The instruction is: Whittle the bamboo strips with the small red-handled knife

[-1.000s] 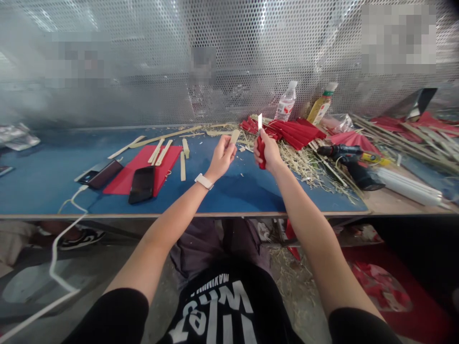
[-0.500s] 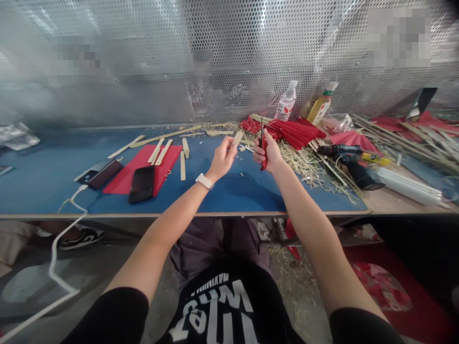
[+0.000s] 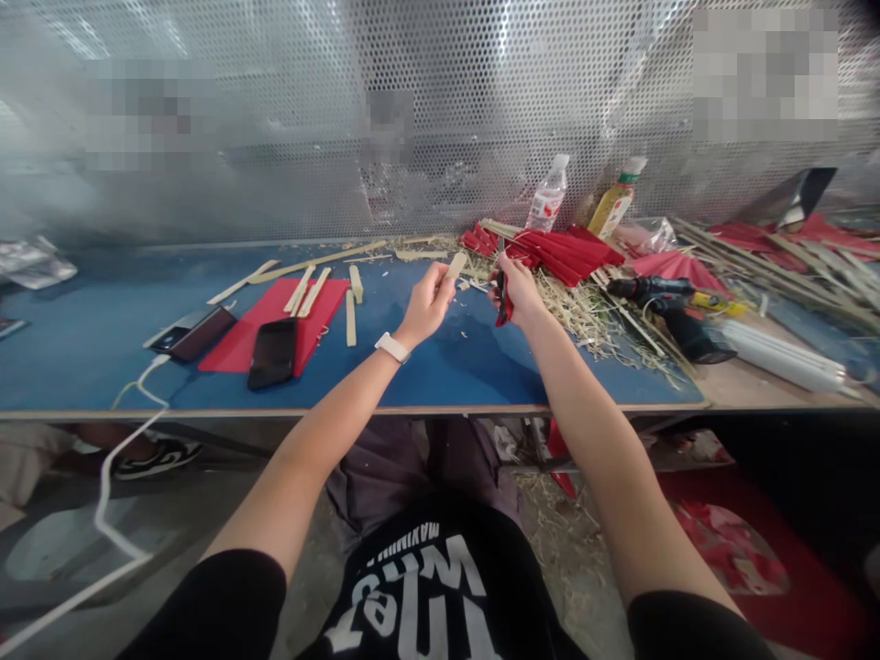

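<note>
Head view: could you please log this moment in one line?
left hand: holds pale strip; right hand: holds red-handled knife; phone: overlaps red sheet

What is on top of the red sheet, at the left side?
Pale strips lie on the red sheet, and a black phone overlaps its near edge. The surface beneath them is covered and cannot be seen.

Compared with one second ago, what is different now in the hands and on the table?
The red knife has turned in the right hand: its blade, white before, looks darker and sits slightly lower in view. The wooden strip in the left hand shifted slightly right. Nothing was grasped or released; the black phone and red sheet stayed put.
</note>
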Motion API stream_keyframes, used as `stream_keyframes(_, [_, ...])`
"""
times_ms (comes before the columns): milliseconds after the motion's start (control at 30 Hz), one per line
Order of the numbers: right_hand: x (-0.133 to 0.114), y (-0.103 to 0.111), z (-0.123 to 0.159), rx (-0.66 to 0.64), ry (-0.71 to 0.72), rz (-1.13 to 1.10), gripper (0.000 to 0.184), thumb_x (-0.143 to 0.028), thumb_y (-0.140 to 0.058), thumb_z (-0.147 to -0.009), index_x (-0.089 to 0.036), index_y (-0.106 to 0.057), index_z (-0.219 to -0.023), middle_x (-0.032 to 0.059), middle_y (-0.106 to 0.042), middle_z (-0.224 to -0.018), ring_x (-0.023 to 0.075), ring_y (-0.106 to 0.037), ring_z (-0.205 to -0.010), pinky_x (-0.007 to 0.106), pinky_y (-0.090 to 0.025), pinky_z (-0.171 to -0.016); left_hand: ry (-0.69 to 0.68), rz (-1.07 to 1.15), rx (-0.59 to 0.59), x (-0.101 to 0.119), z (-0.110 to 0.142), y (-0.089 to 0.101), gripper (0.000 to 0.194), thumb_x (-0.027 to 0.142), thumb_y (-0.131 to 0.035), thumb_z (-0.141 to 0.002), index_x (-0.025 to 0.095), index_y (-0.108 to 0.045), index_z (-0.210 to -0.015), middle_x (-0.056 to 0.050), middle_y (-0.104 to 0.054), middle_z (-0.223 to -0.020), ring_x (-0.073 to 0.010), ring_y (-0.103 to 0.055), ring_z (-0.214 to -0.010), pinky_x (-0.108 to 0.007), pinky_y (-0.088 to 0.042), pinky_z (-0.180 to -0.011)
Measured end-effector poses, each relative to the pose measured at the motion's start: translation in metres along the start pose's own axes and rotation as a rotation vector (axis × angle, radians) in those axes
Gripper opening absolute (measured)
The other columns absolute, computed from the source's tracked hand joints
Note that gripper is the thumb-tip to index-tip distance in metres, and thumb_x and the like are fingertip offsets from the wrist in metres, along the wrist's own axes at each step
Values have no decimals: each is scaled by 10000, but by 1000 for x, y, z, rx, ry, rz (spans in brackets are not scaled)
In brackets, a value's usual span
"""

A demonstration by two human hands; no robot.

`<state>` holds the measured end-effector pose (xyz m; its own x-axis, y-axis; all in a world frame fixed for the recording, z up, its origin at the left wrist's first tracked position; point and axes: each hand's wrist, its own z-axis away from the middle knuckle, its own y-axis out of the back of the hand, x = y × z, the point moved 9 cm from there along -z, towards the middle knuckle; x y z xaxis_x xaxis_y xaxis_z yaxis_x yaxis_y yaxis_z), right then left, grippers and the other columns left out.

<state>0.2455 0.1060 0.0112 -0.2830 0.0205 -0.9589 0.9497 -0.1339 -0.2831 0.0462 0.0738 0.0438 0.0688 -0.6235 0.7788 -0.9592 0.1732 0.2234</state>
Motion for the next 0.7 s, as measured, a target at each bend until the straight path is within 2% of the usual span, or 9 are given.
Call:
stream_keyframes(167, [-1, 9, -3, 100, 36, -22, 389, -597, -751, -1108, -299, -501, -1125, -71, -686, -777, 114, -578, -461, 261, -449, -408, 25, -37, -5, -2, 0, -1, 515, 781, -544, -1150, 267, -584, -1164, 39, -594, -801, -118, -501, -614, -293, -428, -584])
stream_keyframes(233, [-1, 12, -3, 122, 40, -16, 422, -588, -781, -1078, -316, -473, -1175, -85, -684, -765, 127, -579, -460, 271, -447, -410, 3, -25, -11, -1, 0, -1, 507, 769, -549, -1156, 264, -585, -1167, 40, -596, -799, -117, -500, -611, -293, -425, -588])
stream_keyframes(367, [-4, 12, -5, 78, 102, 4, 572, -683, -848, -987, -344, -468, -1248, -93, -665, -778, 143, -572, -470, 283, -419, -425, -37, -20, -15, 1, 0, -1, 475, 726, -548, -1179, 252, -587, -1169, 43, -600, -792, -110, -495, -608, -282, -416, -597])
stream_keyframes(600, [-8, 7, -7, -11, 160, 23, 698, -851, -786, -935, -362, -523, -1358, -72, -599, -814, 149, -529, -516, 292, -395, -481, -45, -32, -22, 1, 0, -1, 487, 719, -542, -1182, 234, -586, -1163, 40, -602, -802, -101, -506, -635, -256, -421, -606])
stream_keyframes(700, [-9, 8, -5, -10, 157, 96, 702, -889, -712, -943, -343, -556, -1356, -45, -593, -842, 155, -523, -543, 311, -404, -497, -49, -45, -17, 2, 0, -1, 478, 708, -535, -1190, 234, -591, -1164, 38, -609, -801, -99, -501, -624, -252, -420, -600])
